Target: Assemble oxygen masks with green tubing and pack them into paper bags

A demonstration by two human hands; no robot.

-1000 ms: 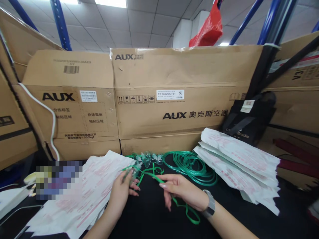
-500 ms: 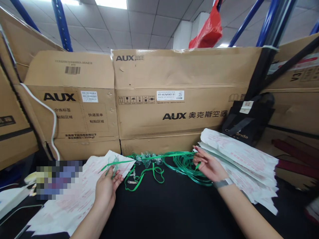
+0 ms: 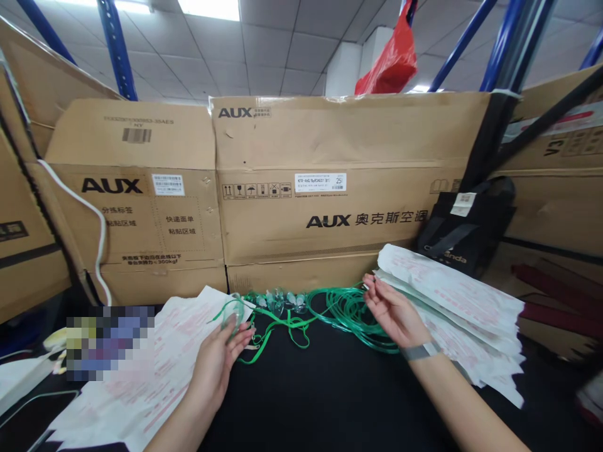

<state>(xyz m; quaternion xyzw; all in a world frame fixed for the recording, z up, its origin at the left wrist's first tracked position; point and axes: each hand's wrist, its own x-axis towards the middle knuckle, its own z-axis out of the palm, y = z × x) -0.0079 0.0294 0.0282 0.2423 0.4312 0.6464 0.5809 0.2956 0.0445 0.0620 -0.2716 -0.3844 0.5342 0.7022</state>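
My left hand (image 3: 223,351) is closed around the edge of a clear green-tinted plastic piece (image 3: 234,309), which looks like a breathing mask, above a white printed sheet. A flat green strap (image 3: 277,318) trails slack from near this hand across the dark table. My right hand (image 3: 389,307) is raised at the coil of green tubing (image 3: 339,307), fingertips pinched together. A small pale bit shows at those fingertips, too small to name. Several clear plastic parts (image 3: 279,301) lie between the hands, by the cardboard wall.
White printed bags (image 3: 452,295) are stacked at the right, before a black tote bag (image 3: 471,232). More white printed sheets (image 3: 141,370) lie at the left, near a phone (image 3: 38,420). Cardboard boxes (image 3: 330,144) wall off the back of the black table (image 3: 320,402).
The green strap was stretched taut between both hands; now it is slack and lower, away from my right fingers. My left hand has shifted slightly right.
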